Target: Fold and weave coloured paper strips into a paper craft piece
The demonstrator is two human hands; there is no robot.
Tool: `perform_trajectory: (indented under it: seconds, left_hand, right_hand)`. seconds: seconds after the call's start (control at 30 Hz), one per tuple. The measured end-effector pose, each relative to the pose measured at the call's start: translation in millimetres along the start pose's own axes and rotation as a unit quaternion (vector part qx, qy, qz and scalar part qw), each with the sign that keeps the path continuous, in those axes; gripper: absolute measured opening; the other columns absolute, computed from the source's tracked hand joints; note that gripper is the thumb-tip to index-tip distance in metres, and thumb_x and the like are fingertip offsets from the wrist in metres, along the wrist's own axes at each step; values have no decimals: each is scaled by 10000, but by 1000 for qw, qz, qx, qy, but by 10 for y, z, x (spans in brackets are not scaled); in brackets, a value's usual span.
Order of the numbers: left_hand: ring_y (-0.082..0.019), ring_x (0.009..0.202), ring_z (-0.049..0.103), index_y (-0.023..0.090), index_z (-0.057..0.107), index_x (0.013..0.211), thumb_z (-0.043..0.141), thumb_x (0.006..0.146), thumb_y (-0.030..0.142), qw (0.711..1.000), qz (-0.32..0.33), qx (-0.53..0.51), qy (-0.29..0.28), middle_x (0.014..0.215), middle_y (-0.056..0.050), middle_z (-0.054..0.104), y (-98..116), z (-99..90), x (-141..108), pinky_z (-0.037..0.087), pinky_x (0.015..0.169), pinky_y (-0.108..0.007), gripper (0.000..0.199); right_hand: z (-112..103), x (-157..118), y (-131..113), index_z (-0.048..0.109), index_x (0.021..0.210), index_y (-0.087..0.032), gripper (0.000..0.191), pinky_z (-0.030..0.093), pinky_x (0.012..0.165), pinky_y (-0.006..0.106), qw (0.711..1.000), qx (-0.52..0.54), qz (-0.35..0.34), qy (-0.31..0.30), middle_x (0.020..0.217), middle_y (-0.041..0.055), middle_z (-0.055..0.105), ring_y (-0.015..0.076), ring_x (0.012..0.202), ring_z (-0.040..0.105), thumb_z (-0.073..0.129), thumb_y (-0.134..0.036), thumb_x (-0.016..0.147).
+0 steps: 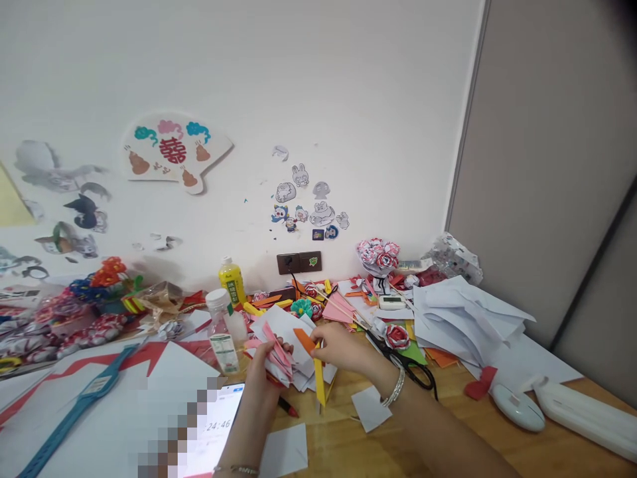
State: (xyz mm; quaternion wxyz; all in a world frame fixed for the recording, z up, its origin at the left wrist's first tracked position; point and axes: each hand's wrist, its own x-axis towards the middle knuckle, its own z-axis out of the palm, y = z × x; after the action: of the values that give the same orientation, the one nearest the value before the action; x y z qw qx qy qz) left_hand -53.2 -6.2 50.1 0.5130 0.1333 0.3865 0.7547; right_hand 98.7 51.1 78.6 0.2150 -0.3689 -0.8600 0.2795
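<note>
My left hand (pixel 266 368) is closed around a bundle of folded pink and white paper (pixel 279 358) above the middle of the table. Just to its right, my right hand (pixel 338 345) pinches orange and yellow folded paper strips (pixel 318 378). The orange end (pixel 302 340) points up and left, and the yellow part hangs downward. Sheets of white paper (pixel 293 332) lie behind both hands. Below them are a red-tipped dark pen (pixel 288 407) and a small white paper square (pixel 371 408). The fingertips of my left hand are partly hidden by the paper.
Black-handled scissors (pixel 418 372) lie right of my right hand. A clear bottle (pixel 222 335) and a yellow bottle (pixel 230 282) stand left. A lit phone (pixel 213 431) lies near my left forearm. A white paper stack (pixel 462 318), a mouse (pixel 517 407) and paper flowers (pixel 378 255) are rightward.
</note>
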Motion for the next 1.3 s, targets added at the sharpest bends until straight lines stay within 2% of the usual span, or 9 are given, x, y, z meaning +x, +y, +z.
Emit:
perform_trajectory:
  seconds: [0.1,0.27,0.47,0.6,0.7,0.83,1.07,1.17,1.3]
  left_hand:
    - [-128,577,583,172,560,723,590,637,127,994,-37,-76,-75,638,17,562,66,22,-56,523,511,-241,102]
    - [-130,658,572,192,503,681,601,530,96,984,-16,-127,-126,662,29,516,53,38,-118,537,616,-260,204]
    - [-89,539,441,194,416,596,637,511,104,955,0,-192,-228,571,57,424,57,67,-185,479,544,-249,253]
    - [-97,572,501,183,511,653,686,534,125,968,-26,-138,-208,598,48,485,33,64,-157,491,591,-247,219]
    - [-140,605,587,169,581,712,726,538,146,988,-60,-11,-141,626,18,578,-59,53,-140,497,582,-257,227]
    - [-191,551,639,170,626,864,780,573,213,988,-60,111,-89,655,-9,663,-231,55,-178,487,501,-283,332]
    - [-233,758,703,193,626,882,828,546,207,995,-14,52,-89,791,-41,719,-359,104,-138,547,625,-299,392]
    - [-222,768,701,205,624,844,817,551,171,997,19,42,-63,727,-17,706,-340,123,-110,547,635,-284,353]
    - [-208,641,691,188,620,776,788,566,147,997,-6,70,-35,630,-9,681,-304,123,-125,532,554,-272,272]
  right_hand:
    - [-128,4,12,652,744,-154,59,337,520,191,999,26,26,24,693,-10,623,109,613,530,609,-123,719]
    - [-186,13,29,638,746,-150,39,345,516,187,995,89,18,43,666,-27,578,96,590,502,606,-134,730]
    - [-255,-36,-35,612,742,-149,31,355,497,186,984,172,1,55,645,-35,552,97,582,521,586,-138,755]
    - [-256,-77,-139,601,749,-152,32,358,486,181,976,214,-4,51,618,-41,529,94,565,510,584,-135,770]
    - [-193,-79,-199,609,772,-151,36,364,498,179,974,226,-11,14,638,-40,539,90,564,502,583,-128,781]
    - [-87,-39,-182,615,725,-147,109,370,568,189,991,124,-37,28,711,-17,586,107,654,519,560,-64,768]
    - [62,-31,-98,637,766,-131,134,391,683,228,995,-55,-79,-4,851,61,636,163,816,560,526,-65,803]
    - [45,-45,-98,664,915,-137,177,411,709,243,994,-60,-90,-8,961,89,644,186,882,570,526,-93,814]
    - [-116,-55,-101,662,1081,-164,346,425,778,249,998,-6,-57,29,1006,72,662,182,955,579,507,-56,792]
